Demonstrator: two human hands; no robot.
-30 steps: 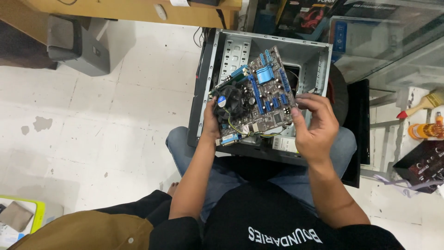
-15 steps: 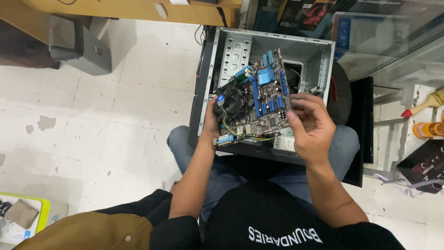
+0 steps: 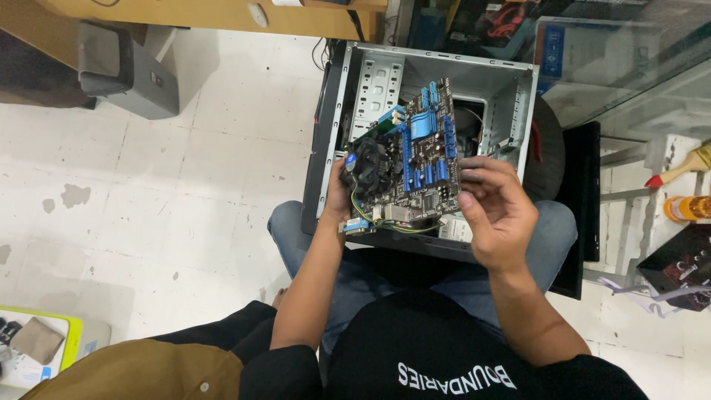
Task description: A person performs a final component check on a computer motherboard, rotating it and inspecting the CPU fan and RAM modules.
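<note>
A computer motherboard point(image 3: 415, 159) with blue slots and a black round fan is held tilted over an open grey computer case point(image 3: 518, 104) that rests on my lap. My left hand point(image 3: 338, 196) grips the board's left edge, beside the fan. At the board's right edge my right hand point(image 3: 498, 211) has its fingers curled against the rim. Thin coloured wires hang under the board's near edge. Inside the case I see a perforated metal drive bay and loose cables.
A grey box-shaped device point(image 3: 126, 70) sits on the white floor at the upper left, under a wooden desk edge point(image 3: 222, 15). A yellow-rimmed tray point(image 3: 37, 348) lies at the lower left. A glass cabinet, a brush point(image 3: 678, 170) and a dark box point(image 3: 681, 267) stand to the right.
The motherboard has turned more upright over the case. My right hand has slid from the board's right corner down along its right edge. My left hand has kept its grip.
</note>
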